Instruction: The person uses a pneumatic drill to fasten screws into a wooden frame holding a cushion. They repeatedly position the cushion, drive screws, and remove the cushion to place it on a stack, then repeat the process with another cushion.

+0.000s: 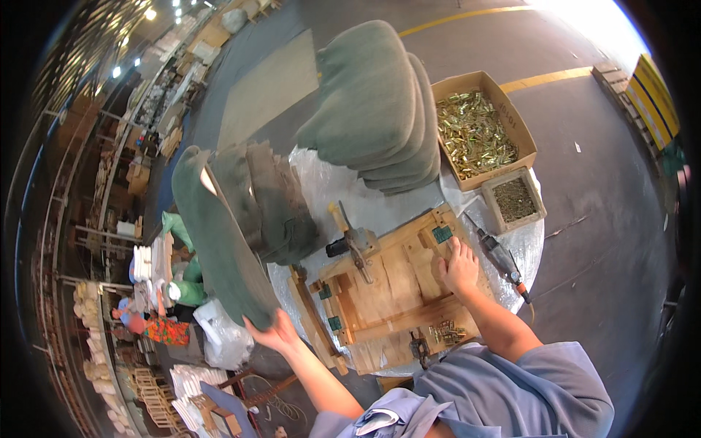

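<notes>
My left hand (272,332) grips the lower end of a green padded panel (219,233), which stands tilted on its edge at the left of the table. Its fingers are partly hidden behind the fabric. My right hand (461,270) rests with fingers stretched at the right side of a wooden jig (394,292), its fingertips by a small green pad (442,233); nothing shows in it. A toggle clamp (358,252) sits on the jig's far left side, and another clamp (418,349) at its near edge. Small brass-coloured metal pieces (447,333) lie in the jig's near right corner.
Green padded panels (365,95) are stacked at the far side, beside a dark fabric pile (270,204). A cardboard box (524,139) of brass-coloured fittings, a tray (537,212) of small hardware and a power screwdriver (500,255) lie to the right. People work near shelves at far left.
</notes>
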A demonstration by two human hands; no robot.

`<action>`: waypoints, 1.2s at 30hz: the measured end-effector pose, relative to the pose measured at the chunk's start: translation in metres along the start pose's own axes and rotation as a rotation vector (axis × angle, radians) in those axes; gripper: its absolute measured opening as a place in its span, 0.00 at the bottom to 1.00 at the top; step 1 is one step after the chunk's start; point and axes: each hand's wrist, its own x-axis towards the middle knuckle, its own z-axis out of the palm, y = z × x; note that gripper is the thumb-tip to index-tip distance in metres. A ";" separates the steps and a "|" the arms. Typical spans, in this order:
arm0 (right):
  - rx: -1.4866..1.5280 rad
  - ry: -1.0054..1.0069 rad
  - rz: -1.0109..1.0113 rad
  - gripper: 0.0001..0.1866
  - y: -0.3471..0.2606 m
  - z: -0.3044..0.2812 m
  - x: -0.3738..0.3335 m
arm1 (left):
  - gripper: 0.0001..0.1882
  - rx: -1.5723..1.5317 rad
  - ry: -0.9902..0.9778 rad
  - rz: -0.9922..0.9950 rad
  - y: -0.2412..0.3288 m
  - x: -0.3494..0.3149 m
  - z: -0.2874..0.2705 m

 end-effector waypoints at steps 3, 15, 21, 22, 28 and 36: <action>-0.022 -0.022 -0.008 0.41 -0.002 -0.003 0.002 | 0.19 -0.121 0.073 -0.055 0.014 -0.111 -0.019; 0.531 -0.239 -0.135 0.35 -0.029 -0.022 -0.037 | 0.33 0.104 0.587 -0.226 0.043 -0.452 -0.122; 1.617 -1.013 0.196 0.35 -0.114 -0.066 -0.143 | 0.37 0.154 0.778 -0.546 0.032 -0.465 -0.142; 1.584 -1.052 0.138 0.36 -0.122 -0.079 -0.149 | 0.37 0.250 0.799 -0.577 0.033 -0.456 -0.136; 1.147 -1.124 -0.895 0.43 -0.189 -0.152 -0.190 | 0.48 0.591 0.324 -0.549 0.036 -0.353 -0.119; 0.693 -0.848 -1.579 0.32 -0.185 -0.222 -0.252 | 0.48 0.966 0.181 -0.704 0.056 -0.370 -0.110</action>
